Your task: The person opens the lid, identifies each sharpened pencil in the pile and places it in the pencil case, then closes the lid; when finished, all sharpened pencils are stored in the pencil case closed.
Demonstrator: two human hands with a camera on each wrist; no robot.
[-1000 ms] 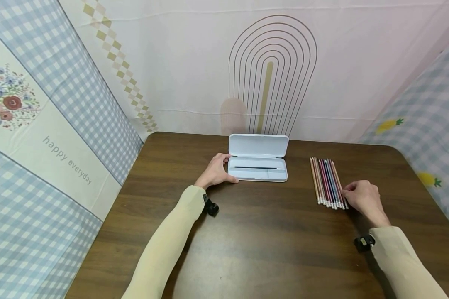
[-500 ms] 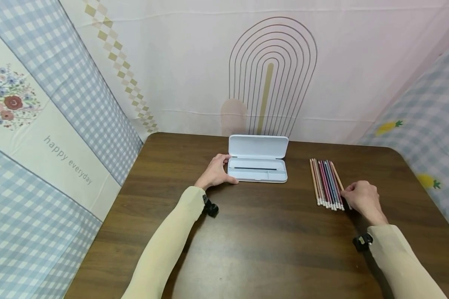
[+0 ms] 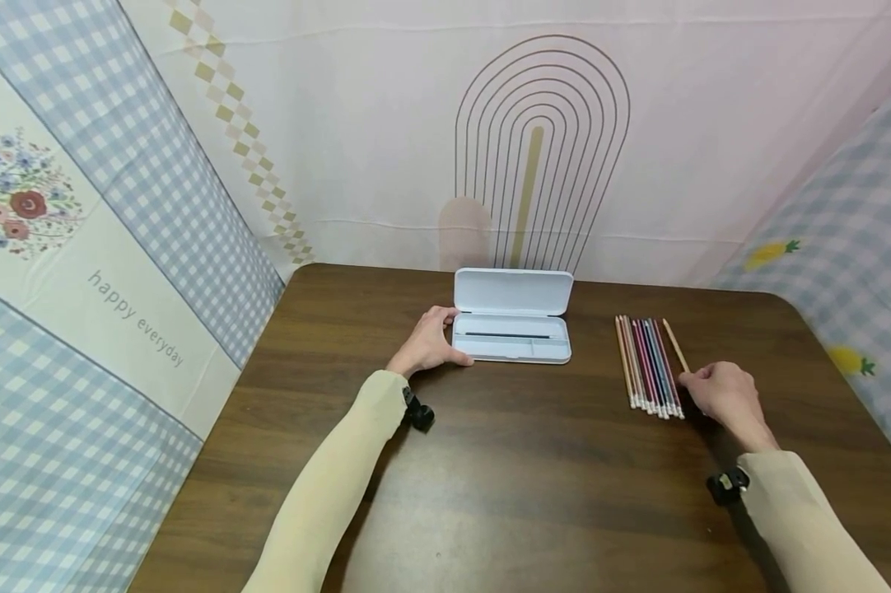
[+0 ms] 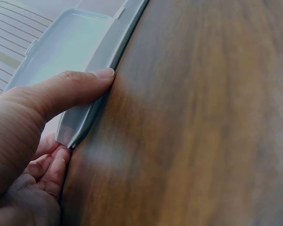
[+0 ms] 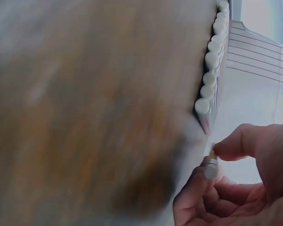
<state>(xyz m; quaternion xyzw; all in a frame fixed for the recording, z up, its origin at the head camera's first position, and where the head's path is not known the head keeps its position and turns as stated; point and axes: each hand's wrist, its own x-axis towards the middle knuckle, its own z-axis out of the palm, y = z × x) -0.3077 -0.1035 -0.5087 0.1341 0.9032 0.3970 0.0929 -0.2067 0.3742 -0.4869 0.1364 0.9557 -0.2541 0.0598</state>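
Pencil (image 3: 674, 343), tan and eraser-tipped, is pinched near its eraser (image 5: 211, 171) by the right hand (image 3: 723, 391), beside the row of pencils (image 3: 649, 366). It looks light and stiff, likely prone to rolling, fragile only at the point — mid-barrel should suit a grip. The left hand (image 3: 426, 339) grips the open pencil case (image 3: 514, 292). Gingham-edged cloth (image 3: 119, 338) reads "happy everyday" — no brand is legible.
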